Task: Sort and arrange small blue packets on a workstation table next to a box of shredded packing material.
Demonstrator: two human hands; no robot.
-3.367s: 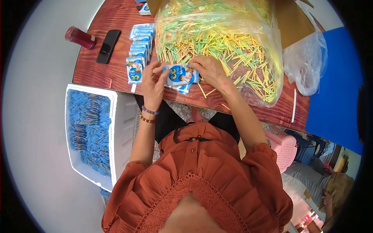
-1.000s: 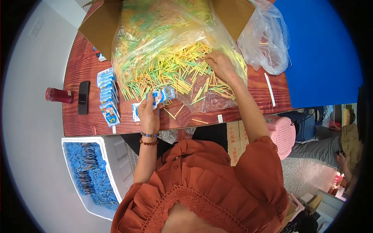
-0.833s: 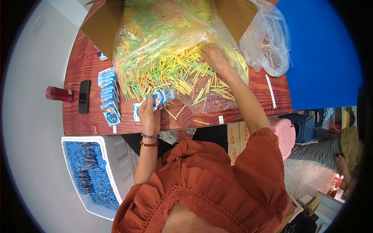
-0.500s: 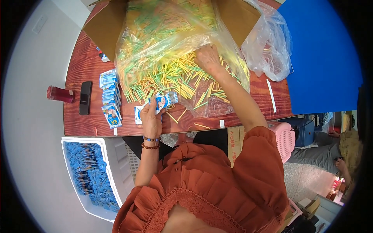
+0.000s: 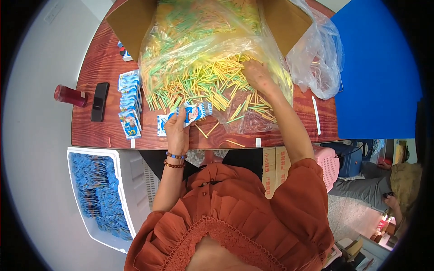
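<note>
My left hand (image 5: 177, 128) grips a small stack of blue and white packets (image 5: 190, 115) at the near edge of the wooden table (image 5: 99, 72). My right hand (image 5: 257, 76) reaches into a heap of yellow and green sticks (image 5: 203, 86) that spills from a large clear plastic bag (image 5: 199, 40). Its fingers are curled down among the sticks; whether it holds any I cannot tell. A row of the same packets (image 5: 129, 104) lies fanned out left of my left hand.
A brown cardboard box (image 5: 131, 18) stands behind the bag. A black phone (image 5: 99, 101) and a red bottle (image 5: 70, 95) lie at the table's left. A white crate of blue packets (image 5: 97, 194) sits on the floor at left. A second clear bag (image 5: 316, 58) lies at right.
My right hand has moved from the right side of the stick heap toward its middle. My left hand stays on the packets at the table edge.
</note>
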